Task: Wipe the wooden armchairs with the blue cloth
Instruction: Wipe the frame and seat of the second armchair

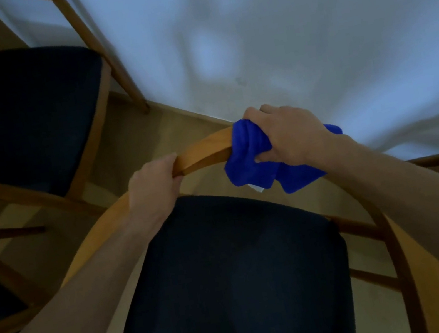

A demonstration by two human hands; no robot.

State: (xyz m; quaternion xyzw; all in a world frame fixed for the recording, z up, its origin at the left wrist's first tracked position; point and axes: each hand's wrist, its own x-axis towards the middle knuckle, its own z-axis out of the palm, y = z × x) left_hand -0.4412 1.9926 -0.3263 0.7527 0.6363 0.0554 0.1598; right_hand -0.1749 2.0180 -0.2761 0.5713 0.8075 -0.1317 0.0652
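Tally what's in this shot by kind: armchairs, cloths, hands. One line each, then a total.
Wooden armchairs: 2 clearly seen, near armchair and far armchair; a sliver of wood at the right edge may be a third, cannot tell.
Blue cloth: 1
Hands: 2, left hand and right hand
Total: 5

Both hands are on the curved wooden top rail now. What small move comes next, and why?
Probably slide the right hand, which grips the bunched blue cloth around the curved wooden back rail of the dark-cushioned armchair, leftward toward the left hand. That hand grips the rail, steadying it, and bare wood shows between the two hands.
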